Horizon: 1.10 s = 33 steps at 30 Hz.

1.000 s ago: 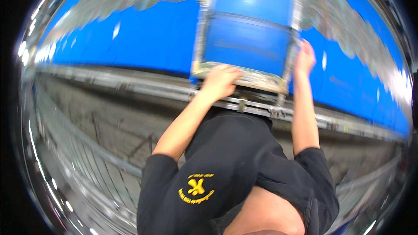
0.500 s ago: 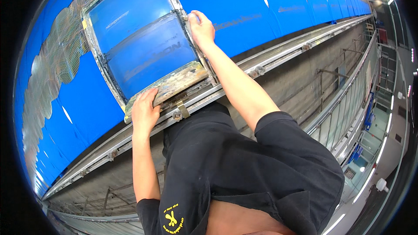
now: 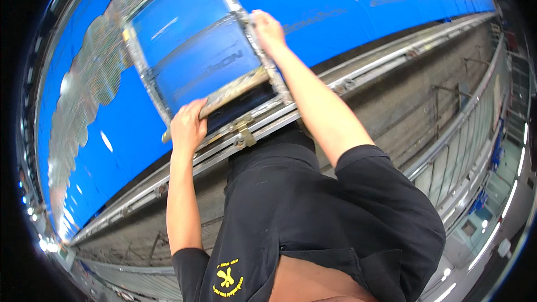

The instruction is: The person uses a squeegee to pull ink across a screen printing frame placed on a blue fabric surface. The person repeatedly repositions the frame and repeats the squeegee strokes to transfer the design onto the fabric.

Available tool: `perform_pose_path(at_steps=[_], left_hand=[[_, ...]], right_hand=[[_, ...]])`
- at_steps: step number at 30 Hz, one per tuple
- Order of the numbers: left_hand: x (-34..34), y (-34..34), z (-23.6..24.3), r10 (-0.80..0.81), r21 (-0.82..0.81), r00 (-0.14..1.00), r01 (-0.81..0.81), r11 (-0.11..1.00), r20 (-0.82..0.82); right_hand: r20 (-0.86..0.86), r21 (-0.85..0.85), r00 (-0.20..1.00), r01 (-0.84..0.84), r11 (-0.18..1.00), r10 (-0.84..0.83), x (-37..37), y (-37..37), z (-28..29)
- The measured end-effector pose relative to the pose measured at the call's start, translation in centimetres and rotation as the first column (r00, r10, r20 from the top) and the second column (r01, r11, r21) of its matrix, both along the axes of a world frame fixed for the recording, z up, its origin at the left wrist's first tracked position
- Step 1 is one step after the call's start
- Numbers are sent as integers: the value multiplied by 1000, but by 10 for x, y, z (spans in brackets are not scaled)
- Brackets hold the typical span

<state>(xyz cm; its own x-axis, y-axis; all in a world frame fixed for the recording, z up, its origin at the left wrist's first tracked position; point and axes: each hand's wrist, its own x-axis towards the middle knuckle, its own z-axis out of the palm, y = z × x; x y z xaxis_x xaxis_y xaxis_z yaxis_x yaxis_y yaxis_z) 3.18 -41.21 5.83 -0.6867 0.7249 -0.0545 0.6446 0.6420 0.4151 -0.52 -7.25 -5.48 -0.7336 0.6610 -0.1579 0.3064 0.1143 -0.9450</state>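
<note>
A screen printing frame (image 3: 144, 72) with paint-crusted sides lies over blue fabric (image 3: 319, 25). Its mesh (image 3: 187, 33) looks translucent blue, with faint lettering and a dark band across it. My left hand (image 3: 189, 126) is closed round the left part of a long, stained squeegee (image 3: 238, 88), which spans the near end of the mesh. A dark strip of mesh shows between the squeegee and the frame's near edge. At the frame's right side, my right hand (image 3: 269, 33) grips the rail, its fingertips partly hidden.
A metal rail (image 3: 335, 86) with bolted clamps runs along the table's near edge, just in front of my body. Wavy, shiny patterned sheets (image 3: 103, 61) lie on the fabric's far side. Behind me are a lower grey surface (image 3: 403, 89) and metal bars (image 3: 464, 120).
The squeegee has moved away from the frame's near edge and tipped more upright, with my left hand still on it. My right hand stays at the frame's side. The whole view has shifted slightly.
</note>
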Motion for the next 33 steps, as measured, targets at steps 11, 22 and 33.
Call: perform_pose_path(at_steps=[11, 22, 33], left_hand=[[-89, 18, -45, 55, 81, 972, -38, 996, -226], [-147, 42, -3, 186, -127, 970, -167, 978, 155], [63, 9, -37, 162, 52, 987, -162, 985, 13]], right_hand=[[73, -442, 997, 24, 897, 10, 10, 5, 32], [118, -406, 993, 57, 912, -10, 7, 4, 36], [67, -459, 998, 12, 888, 21, 8, 14, 25]])
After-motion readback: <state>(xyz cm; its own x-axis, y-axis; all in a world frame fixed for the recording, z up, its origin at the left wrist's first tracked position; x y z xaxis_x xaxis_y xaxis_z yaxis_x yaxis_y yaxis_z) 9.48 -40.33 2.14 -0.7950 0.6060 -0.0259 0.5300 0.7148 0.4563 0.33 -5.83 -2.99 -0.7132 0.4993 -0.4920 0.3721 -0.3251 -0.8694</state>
